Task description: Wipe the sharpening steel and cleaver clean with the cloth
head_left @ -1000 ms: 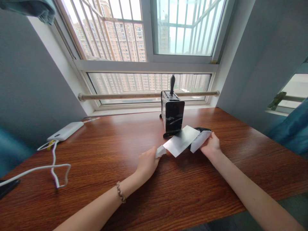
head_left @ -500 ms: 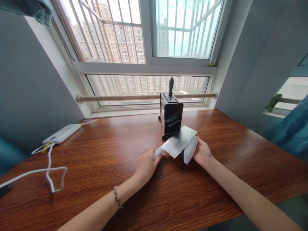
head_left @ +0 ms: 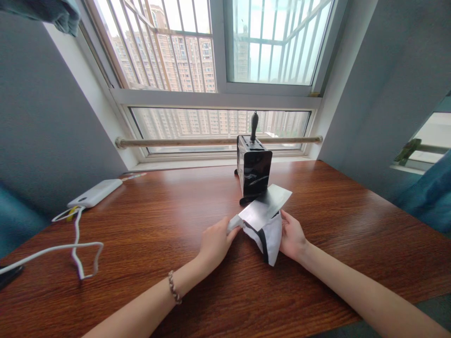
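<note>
My left hand (head_left: 215, 241) is closed round the pale handle of a cleaver (head_left: 266, 206). Its broad shiny blade points away to the right, just in front of a black knife block (head_left: 257, 171). In my right hand (head_left: 293, 234) is a white cloth (head_left: 273, 237) with a dark stripe, held by its right side. The cloth hangs beneath the blade's near edge, and part of it is hidden by the blade. A black-handled tool (head_left: 254, 126) stands upright in the block.
A white power bank (head_left: 95, 193) with a white cable (head_left: 75, 251) lies on the left of the brown wooden table (head_left: 169, 206). A barred window with a horizontal rail (head_left: 183, 142) is behind the table. Blue fabric (head_left: 428, 188) hangs at the right.
The cloth has moved left and down under the blade and hangs more spread out, showing its dark stripe. My right hand has come slightly lower. The cleaver keeps nearly the same pose.
</note>
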Tool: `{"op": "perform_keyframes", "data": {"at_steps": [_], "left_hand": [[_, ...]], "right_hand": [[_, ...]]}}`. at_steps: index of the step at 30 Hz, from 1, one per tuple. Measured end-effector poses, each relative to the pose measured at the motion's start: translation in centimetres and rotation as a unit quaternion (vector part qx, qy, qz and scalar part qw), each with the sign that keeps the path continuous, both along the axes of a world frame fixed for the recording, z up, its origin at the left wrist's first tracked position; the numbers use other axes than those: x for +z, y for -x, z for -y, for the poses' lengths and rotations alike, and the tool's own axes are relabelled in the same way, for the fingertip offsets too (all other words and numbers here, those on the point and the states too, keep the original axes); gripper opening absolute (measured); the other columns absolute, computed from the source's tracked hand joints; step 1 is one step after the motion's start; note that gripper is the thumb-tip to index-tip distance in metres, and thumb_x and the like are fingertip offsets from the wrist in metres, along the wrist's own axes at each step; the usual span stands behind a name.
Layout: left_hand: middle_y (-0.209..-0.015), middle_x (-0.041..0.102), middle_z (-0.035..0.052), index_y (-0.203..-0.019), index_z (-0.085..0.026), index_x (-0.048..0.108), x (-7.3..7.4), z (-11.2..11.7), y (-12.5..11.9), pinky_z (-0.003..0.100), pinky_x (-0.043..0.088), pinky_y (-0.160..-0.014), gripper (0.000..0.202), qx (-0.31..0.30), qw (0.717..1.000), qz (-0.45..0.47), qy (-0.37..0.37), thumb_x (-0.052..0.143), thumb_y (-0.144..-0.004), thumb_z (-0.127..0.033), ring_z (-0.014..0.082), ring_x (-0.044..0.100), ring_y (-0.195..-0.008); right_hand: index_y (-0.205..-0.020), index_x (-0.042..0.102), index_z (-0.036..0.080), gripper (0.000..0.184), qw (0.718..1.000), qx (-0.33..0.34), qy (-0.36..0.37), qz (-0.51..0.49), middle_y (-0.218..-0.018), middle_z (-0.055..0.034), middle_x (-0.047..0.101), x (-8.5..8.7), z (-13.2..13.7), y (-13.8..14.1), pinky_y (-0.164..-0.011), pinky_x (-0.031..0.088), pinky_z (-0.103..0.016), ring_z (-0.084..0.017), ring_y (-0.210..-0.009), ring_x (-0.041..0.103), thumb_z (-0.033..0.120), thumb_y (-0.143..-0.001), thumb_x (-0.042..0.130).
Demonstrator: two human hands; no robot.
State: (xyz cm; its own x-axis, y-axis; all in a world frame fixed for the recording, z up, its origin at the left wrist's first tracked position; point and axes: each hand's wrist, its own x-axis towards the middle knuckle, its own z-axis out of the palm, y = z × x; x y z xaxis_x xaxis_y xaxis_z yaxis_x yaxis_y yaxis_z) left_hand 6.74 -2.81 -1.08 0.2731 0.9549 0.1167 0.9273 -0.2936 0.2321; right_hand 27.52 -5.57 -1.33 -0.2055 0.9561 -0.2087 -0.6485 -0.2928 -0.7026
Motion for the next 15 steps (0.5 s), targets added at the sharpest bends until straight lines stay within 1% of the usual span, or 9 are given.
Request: {"op": "perform_keyframes", "data": {"at_steps": [3,5,7,9,12,13,15], "left_hand": [[-0.083,0.065,0.0037,-0.086,-0.021,0.05,-0.1,-0.1,0.1,0.027,0.028,-0.056,0.033,0.0,1.0,0.003,0.0,0.036,-0.087,-0.052,0.0224,0.06,-0.073],[-0.082,0.065,0.0037,-0.085,-0.021,0.05,-0.1,-0.1,0.1,0.027,0.027,-0.056,0.033,-0.001,1.0,0.006,0.001,0.036,-0.086,-0.051,0.0221,0.06,-0.073],[-0.083,0.065,0.0033,-0.086,-0.021,0.05,-0.1,-0.2,0.1,0.027,0.027,-0.056,0.032,-0.003,1.0,0.011,0.0,0.037,-0.086,-0.05,0.0222,0.06,-0.074],[-0.083,0.065,0.0028,-0.087,-0.022,0.051,-0.1,-0.1,0.2,0.027,0.026,-0.056,0.031,-0.004,1.0,0.016,0.001,0.038,-0.086,-0.05,0.0223,0.06,-0.074],[-0.083,0.066,0.002,-0.09,-0.023,0.051,0.0,-0.1,0.2,0.027,0.027,-0.056,0.03,-0.008,1.0,0.025,0.003,0.037,-0.087,-0.05,0.0216,0.06,-0.075],[-0.083,0.066,0.0016,-0.091,-0.023,0.051,0.0,0.0,0.2,0.026,0.028,-0.056,0.03,-0.009,1.0,0.027,0.004,0.036,-0.087,-0.049,0.0214,0.061,-0.075],[-0.083,0.066,0.0013,-0.091,-0.024,0.051,0.0,0.0,0.2,0.026,0.028,-0.057,0.03,-0.01,1.0,0.027,0.004,0.036,-0.087,-0.049,0.0213,0.061,-0.076]], "right_hand": [[-0.098,0.059,0.009,0.052,0.999,-0.022,0.021,-0.024,-0.085,-0.014,0.064,0.5,-0.1,-0.2,-0.084,0.045,-0.043,-0.026,-0.091,0.059,0.046,-0.085,0.025],[-0.096,0.059,0.01,0.047,0.997,-0.062,0.03,-0.046,-0.083,-0.0128,0.064,1.0,-0.5,-0.7,-0.082,0.046,-0.043,-0.026,-0.088,0.06,0.042,-0.085,0.026],[-0.093,0.059,0.013,0.04,0.989,-0.123,0.039,-0.069,-0.083,-0.0108,0.065,1.4,-1.1,-1.6,-0.079,0.047,-0.042,-0.024,-0.085,0.061,0.037,-0.085,0.028],[-0.089,0.058,0.014,0.033,0.977,-0.199,0.034,-0.073,-0.083,-0.0087,0.065,1.8,-1.9,-3.1,-0.074,0.049,-0.041,-0.023,-0.081,0.062,0.032,-0.083,0.031],[-0.083,0.056,0.015,0.024,0.95,-0.311,-0.01,-0.035,-0.082,-0.006,0.064,2.3,-3.2,-5.9,-0.069,0.051,-0.038,-0.02,-0.075,0.062,0.024,-0.081,0.034],[-0.081,0.055,0.016,0.023,0.938,-0.346,-0.026,-0.021,-0.079,-0.0041,0.063,2.5,-3.5,-6.9,-0.068,0.051,-0.036,-0.018,-0.073,0.061,0.023,-0.082,0.033],[-0.076,0.052,0.018,0.026,0.911,-0.407,-0.063,0.007,-0.071,0.0002,0.061,2.9,-3.7,-8.6,-0.068,0.05,-0.03,-0.014,-0.069,0.059,0.024,-0.085,0.028]]}}
